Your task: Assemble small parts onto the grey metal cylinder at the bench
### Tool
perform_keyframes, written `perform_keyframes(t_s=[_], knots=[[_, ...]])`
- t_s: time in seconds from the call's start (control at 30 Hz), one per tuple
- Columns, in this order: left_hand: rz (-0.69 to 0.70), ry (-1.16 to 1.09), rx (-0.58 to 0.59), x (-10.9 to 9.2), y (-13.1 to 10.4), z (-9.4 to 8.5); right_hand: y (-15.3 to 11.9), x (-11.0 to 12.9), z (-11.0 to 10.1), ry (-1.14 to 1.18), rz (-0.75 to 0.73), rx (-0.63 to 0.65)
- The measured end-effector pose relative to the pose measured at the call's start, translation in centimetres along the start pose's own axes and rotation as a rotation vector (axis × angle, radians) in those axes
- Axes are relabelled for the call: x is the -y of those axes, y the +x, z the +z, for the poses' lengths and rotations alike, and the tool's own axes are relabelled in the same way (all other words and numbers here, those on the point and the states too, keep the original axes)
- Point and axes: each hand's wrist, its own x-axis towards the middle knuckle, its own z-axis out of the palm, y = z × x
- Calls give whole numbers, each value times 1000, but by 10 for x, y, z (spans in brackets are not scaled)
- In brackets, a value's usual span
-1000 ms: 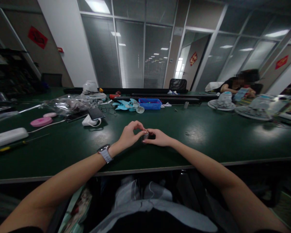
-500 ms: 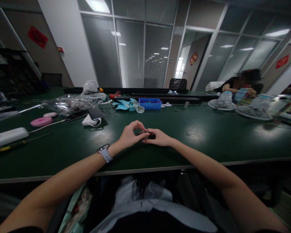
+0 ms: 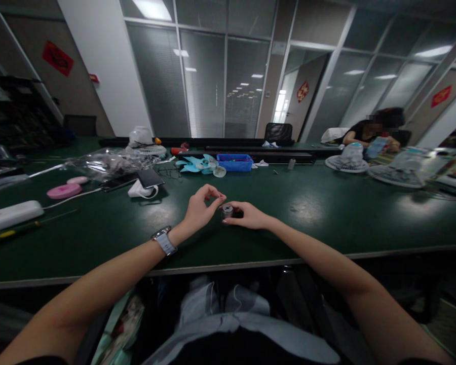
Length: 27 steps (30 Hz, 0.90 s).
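A small grey metal cylinder stands upright on the green table, its round top with a dark centre showing. My right hand grips it from the right between thumb and fingers. My left hand, with a watch at the wrist, is just left of and above the cylinder, not touching it. Its thumb and index fingertips are pinched together; whatever they may hold is too small to make out.
Beyond my hands lie a blue basket, light blue fan blades and a white charger. A power strip and pink discs are left. Fan parts and a seated person are right.
My left hand has moved left and slightly up, off the cylinder, and the cylinder's top now shows. My right hand has stayed around it.
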Motion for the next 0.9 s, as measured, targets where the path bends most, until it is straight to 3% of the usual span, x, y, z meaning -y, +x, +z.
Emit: perform_keyframes(t_s=[0.1,0.2,0.33,0.47,0.67,0.77,0.83,0.9], knots=[[-73,77,0,14,4,-5,0,5,-1,13,9,5],[-156,109,170,29,4,-8,-1,7,-1,-2,15,0],[-143,188,365,37,0,-6,-1,4,-1,-20,6,2],[-105,338,402,34,-3,-5,0,1,0,-18,-1,-1],[-140,364,364,32,-4,-7,0,1,0,-22,7,-1],[-125,207,239,25,-2,-6,0,2,-1,-22,2,-1],[-61,93,112,16,-1,-5,0,1,-1,-14,-4,0],[19,21,60,7,0,-5,0,0,-1,-3,-12,6]])
